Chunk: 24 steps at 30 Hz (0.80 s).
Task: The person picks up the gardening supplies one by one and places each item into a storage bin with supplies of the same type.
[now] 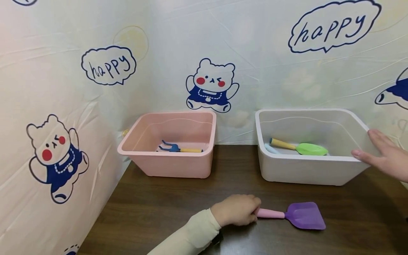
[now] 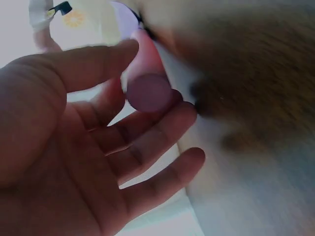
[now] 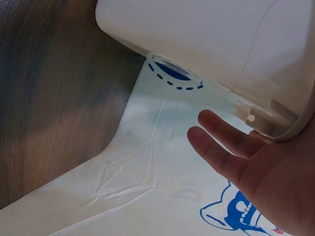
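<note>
On the table lies a toy shovel with a purple blade [image 1: 306, 216] and a pink handle [image 1: 271, 213]. My left hand [image 1: 237, 209] pinches the end of that handle between thumb and fingers; the left wrist view shows the handle's round end [image 2: 149, 92] there, while the other fingers extend loosely. At the right, my right hand [image 1: 387, 154] touches the rim corner of a white bin [image 1: 306, 171], its fingers fairly straight. Within this bin lie a green trowel [image 1: 311, 149] with a yellow handle and a partly hidden light-blue item [image 1: 270, 148].
Left of the white bin stands a pink bin [image 1: 178, 165] holding a blue hand rake [image 1: 172, 147] with a yellow handle. Both bins stand at the back of the dark wooden table [image 1: 159, 205], near a printed curtain [image 1: 172, 78].
</note>
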{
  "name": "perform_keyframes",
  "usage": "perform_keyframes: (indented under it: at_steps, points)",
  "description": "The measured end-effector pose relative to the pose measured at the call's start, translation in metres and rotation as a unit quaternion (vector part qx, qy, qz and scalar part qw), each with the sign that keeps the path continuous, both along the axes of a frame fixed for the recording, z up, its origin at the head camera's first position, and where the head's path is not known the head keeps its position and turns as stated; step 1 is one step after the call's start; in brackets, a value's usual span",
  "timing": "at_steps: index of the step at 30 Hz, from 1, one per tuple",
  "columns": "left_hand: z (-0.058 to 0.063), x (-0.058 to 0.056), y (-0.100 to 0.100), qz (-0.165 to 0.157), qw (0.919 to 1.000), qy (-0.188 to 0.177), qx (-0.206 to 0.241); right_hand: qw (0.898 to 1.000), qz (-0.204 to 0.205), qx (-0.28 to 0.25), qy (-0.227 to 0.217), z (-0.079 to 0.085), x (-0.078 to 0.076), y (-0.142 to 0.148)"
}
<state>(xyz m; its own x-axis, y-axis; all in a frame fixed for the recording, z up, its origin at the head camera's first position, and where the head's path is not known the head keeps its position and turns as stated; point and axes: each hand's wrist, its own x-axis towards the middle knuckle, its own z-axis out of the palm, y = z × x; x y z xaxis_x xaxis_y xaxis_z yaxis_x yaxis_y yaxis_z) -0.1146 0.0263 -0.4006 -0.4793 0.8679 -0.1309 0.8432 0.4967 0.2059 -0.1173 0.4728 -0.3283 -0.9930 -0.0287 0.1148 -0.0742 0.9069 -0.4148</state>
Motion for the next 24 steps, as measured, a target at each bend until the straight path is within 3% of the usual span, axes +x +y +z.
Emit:
perform_keyframes:
  at_steps: [8,15,24]
  points:
    - [-0.0017,-0.0036,-0.001,0.041,0.9987,-0.02,0.021,1.0,0.002,-0.001,-0.001,0.0011,-0.0009,0.0]
    - [-0.0077,-0.0049,-0.0033,0.059,0.9975,-0.014,0.037,1.0,0.003,-0.001,0.0,0.0023,-0.001,-0.001]
    - [-0.0056,-0.0031,-0.0075,0.068,0.9956,-0.026,0.059,1.0,0.005,-0.001,0.004,0.0016,-0.0012,-0.0003]
